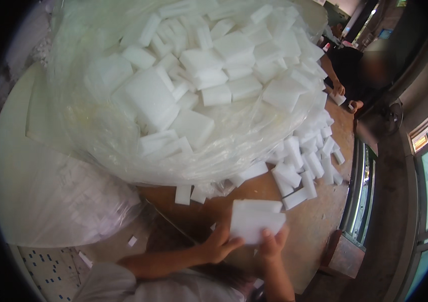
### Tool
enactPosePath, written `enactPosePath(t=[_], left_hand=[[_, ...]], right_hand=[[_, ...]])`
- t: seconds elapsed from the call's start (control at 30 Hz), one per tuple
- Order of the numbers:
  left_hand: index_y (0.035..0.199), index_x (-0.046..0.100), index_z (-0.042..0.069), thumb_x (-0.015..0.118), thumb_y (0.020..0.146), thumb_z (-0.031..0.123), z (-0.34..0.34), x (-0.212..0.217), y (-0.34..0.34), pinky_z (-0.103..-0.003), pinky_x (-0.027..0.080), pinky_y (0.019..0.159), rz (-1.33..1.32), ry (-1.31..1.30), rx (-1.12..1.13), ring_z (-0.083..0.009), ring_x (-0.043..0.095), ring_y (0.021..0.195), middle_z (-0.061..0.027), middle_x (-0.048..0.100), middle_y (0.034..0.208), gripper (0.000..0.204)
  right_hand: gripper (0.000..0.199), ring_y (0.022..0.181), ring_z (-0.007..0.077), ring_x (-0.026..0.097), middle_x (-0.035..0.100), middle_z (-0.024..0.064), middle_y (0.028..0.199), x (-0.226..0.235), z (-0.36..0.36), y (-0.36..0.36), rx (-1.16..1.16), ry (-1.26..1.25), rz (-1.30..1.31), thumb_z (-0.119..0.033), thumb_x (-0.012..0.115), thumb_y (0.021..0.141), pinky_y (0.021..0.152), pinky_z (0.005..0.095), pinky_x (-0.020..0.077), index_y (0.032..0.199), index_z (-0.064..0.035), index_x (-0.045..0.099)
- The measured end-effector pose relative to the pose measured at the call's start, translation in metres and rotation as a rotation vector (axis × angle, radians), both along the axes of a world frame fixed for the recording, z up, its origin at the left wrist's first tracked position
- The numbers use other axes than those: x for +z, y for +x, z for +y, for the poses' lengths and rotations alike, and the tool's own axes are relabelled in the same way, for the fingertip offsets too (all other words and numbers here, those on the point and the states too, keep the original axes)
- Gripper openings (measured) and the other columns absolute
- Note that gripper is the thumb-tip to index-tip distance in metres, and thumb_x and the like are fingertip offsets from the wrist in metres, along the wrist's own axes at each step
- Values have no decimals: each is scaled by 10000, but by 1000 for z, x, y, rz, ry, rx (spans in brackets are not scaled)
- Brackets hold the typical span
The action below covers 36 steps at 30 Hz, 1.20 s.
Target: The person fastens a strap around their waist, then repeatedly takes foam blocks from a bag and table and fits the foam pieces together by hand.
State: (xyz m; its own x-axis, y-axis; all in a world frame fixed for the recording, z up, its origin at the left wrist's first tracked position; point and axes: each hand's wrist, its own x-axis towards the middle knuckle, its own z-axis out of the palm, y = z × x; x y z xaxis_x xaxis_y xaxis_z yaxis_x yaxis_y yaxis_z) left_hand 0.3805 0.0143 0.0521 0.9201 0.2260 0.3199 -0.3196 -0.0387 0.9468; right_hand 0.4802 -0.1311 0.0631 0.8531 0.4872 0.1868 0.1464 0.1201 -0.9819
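Two hands — left hand (219,245) and right hand (271,244) — pinch a white foam block (254,221) by its lower edge; it looks light, soft, easily dented.

— Item: left hand (220,245)?
— Forearm enters from lower left, fingers curled forward, thumb raised, closed in a grip.
— Item: right hand (273,245)?
— Forearm rises from the lower edge, fingers upward, thumb forward, likewise gripping.

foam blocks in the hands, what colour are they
Plain white, no pattern; the foam blocks show best in the head view.
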Motion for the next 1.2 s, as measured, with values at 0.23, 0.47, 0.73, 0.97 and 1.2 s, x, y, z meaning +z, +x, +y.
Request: enactPosePath(t=[0.23,0.47,0.73,0.97,1.2], left_hand=[[1474,225,-15,715,885,155,53,32,-38,-351,325,1089,311,-12,-110,-214,435,1279,-144,409,1419,785],[1553,-11,30,558,977,387,225,76,-256,-499,242,1172,-445,-631,157,-322,352,1395,-219,162,1598,885],[1507,115,-89,476,964,554,185,95,-153,-539,434,1019,-706,-830,216,-397,515,1250,-278,441,1436,916],[1306,518,-16,610,976,205,94,50,-57,-352,513,865,121,-508,-274,-201,658,937,-146,672,1062,408],[1265,542,-11,629,967,321,76,8,-47,-310,512,857,404,-343,-377,-147,656,939,-114,685,1065,455]], right_hand=[[501,1053,258,570,589,156,1181,6,14,-7,291,-151,30,-382,615,921,923,372,438,1192,40,601],[678,1168,375,510,541,230,1285,67,32,61,17,-477,-613,-219,724,828,1032,440,383,1400,4,437],[545,1005,370,584,631,181,1061,1,-1,143,-261,-953,-783,-79,704,797,922,474,444,1293,-5,489],[485,985,383,590,620,190,1000,25,11,132,-70,-857,-447,-144,715,828,828,476,489,1234,19,504],[560,1025,436,563,570,265,1074,-30,-3,149,-133,-952,-841,-139,739,795,890,479,470,1270,42,504]])
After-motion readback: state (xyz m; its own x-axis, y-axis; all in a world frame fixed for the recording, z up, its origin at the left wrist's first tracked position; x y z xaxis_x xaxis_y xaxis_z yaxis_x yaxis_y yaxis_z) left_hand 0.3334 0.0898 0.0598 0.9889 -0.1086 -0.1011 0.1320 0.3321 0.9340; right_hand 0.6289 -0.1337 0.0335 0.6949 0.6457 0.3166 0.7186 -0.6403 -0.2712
